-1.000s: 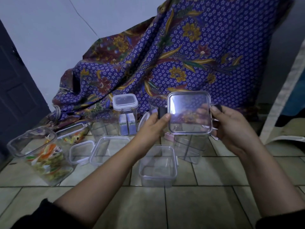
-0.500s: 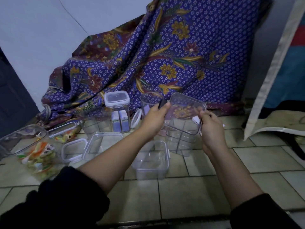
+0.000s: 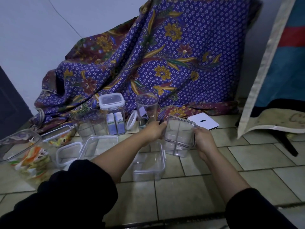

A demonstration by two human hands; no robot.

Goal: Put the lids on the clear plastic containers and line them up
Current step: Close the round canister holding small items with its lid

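A clear square lid [image 3: 180, 128] lies on top of a tall clear divided container [image 3: 175, 142] standing on the tiled floor. My left hand [image 3: 154, 133] grips the lid's left edge at its black clip. My right hand [image 3: 203, 139] holds the lid's right edge with fingers curled round it. In front of them sits a low open clear container [image 3: 148, 164] with no lid. A tall container with a white-rimmed lid [image 3: 112, 111] stands behind, next to an open round clear jar [image 3: 146, 111] and a round white lid ring [image 3: 131, 120].
Left of my arm lie a flat clear lid [image 3: 99, 144], a small white-rimmed box [image 3: 67, 154], a filled container on its side [image 3: 24, 154] and another filled box [image 3: 57, 136]. A purple patterned cloth [image 3: 156, 55] hangs behind. A white flat device [image 3: 203, 123] lies at right.
The lid was held up facing me, then tilted down and lowered onto the divided container. Both hands came down with it; the camera view shifted left and down.
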